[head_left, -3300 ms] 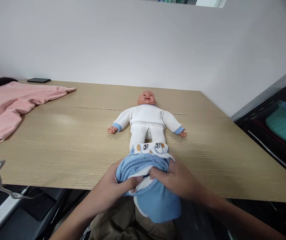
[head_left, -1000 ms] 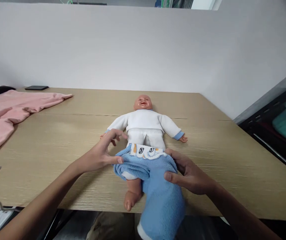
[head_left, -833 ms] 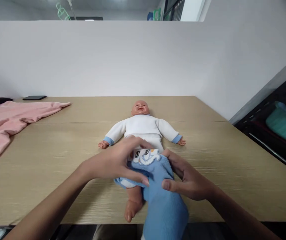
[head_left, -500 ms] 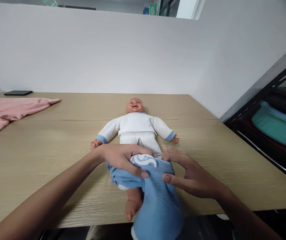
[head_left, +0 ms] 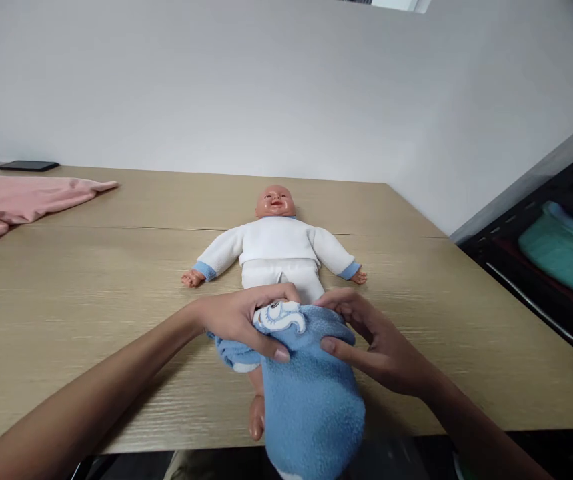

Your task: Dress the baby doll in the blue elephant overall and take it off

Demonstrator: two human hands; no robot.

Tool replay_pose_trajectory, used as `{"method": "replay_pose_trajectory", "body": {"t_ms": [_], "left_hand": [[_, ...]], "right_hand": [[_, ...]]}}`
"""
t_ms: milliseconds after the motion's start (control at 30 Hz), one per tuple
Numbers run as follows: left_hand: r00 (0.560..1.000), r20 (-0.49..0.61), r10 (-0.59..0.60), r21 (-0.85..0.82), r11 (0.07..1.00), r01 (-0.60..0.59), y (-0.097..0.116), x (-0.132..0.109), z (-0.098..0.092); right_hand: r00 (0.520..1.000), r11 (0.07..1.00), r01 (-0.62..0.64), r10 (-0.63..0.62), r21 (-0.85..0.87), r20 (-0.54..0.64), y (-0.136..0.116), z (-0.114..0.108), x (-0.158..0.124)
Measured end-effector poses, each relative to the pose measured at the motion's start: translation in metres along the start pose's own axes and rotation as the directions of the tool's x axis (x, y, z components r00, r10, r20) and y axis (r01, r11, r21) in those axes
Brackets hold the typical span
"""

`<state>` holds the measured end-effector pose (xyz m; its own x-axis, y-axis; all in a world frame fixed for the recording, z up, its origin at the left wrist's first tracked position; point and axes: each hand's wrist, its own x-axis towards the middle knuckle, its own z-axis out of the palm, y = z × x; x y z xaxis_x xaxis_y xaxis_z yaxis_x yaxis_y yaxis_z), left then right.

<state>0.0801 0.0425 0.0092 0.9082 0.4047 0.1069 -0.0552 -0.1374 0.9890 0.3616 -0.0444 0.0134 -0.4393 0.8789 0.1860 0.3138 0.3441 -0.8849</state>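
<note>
A baby doll [head_left: 277,237] in a white top with blue cuffs lies on its back, head away from me. Blue fleece pants [head_left: 311,393] with a white embroidered patch are around its lower legs. One pant leg is bunched up, and a bare foot [head_left: 257,417] shows below it. The other pant leg stretches toward me past the table's front edge, hiding the second foot. My left hand [head_left: 246,323] is closed on the waist edge beside the patch. On the opposite side my right hand [head_left: 373,347] pinches the same edge, fingers partly hidden behind the cloth.
The doll lies on a wooden table [head_left: 131,280] against a white wall. Pink cloth [head_left: 26,200] is at the left, with a flat black object [head_left: 29,165] behind it. A dark metal rack [head_left: 526,267] holding a green basin [head_left: 563,250] stands at the right.
The pant leg on the right has swung slightly left and now covers more of the bare foot. Both hands keep their hold on the waist edge. The view has tilted down a little.
</note>
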Motion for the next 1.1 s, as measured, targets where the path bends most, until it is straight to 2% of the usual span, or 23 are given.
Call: {"method": "replay_pose_trajectory", "body": {"t_ms": [67, 133, 367, 467, 567, 633, 733, 900, 1100], "left_hand": [[0.999, -0.03, 0.018, -0.026, 0.999, -0.019, -0.002, -0.001, 0.004], [0.999, -0.029, 0.031, -0.065, 0.997, -0.033, -0.002, -0.001, 0.007], [0.994, -0.034, 0.101, -0.204, 0.973, -0.106, -0.003, -0.003, 0.01], [0.992, -0.056, 0.109, -0.182, 0.976, -0.118, -0.006, -0.003, 0.009], [0.991, -0.001, 0.135, -0.158, 0.978, -0.134, -0.006, -0.001, 0.008], [0.991, 0.028, 0.135, -0.136, 0.982, -0.13, -0.003, 0.001, 0.009], [0.993, 0.043, 0.109, -0.064, 0.992, -0.106, 0.001, 0.002, 0.009], [0.977, 0.191, 0.096, -0.038, 0.995, -0.091, 0.006, 0.0, 0.007], [0.971, 0.23, 0.063, 0.122, 0.988, -0.093, 0.008, 0.001, 0.015]], "right_hand": [[0.991, 0.992, 0.094, -0.101, -0.084, -0.084, -0.004, 0.003, 0.0], [0.979, 0.98, 0.151, -0.167, -0.128, -0.119, -0.006, 0.007, -0.001], [0.963, 0.959, 0.244, -0.256, -0.145, -0.078, -0.014, 0.008, -0.011], [0.971, 0.961, 0.225, -0.236, -0.158, -0.049, -0.016, 0.009, -0.018], [0.981, 0.986, 0.165, -0.165, -0.003, -0.107, -0.012, 0.014, -0.021], [0.989, 0.993, 0.076, -0.065, 0.085, -0.134, -0.01, 0.016, -0.019], [0.999, 0.999, -0.029, 0.029, -0.016, -0.045, -0.012, 0.018, -0.015], [0.974, 0.969, 0.131, -0.087, -0.209, 0.21, -0.025, 0.018, -0.014], [0.968, 0.88, 0.226, -0.154, -0.418, 0.2, -0.025, 0.023, -0.029]]}}
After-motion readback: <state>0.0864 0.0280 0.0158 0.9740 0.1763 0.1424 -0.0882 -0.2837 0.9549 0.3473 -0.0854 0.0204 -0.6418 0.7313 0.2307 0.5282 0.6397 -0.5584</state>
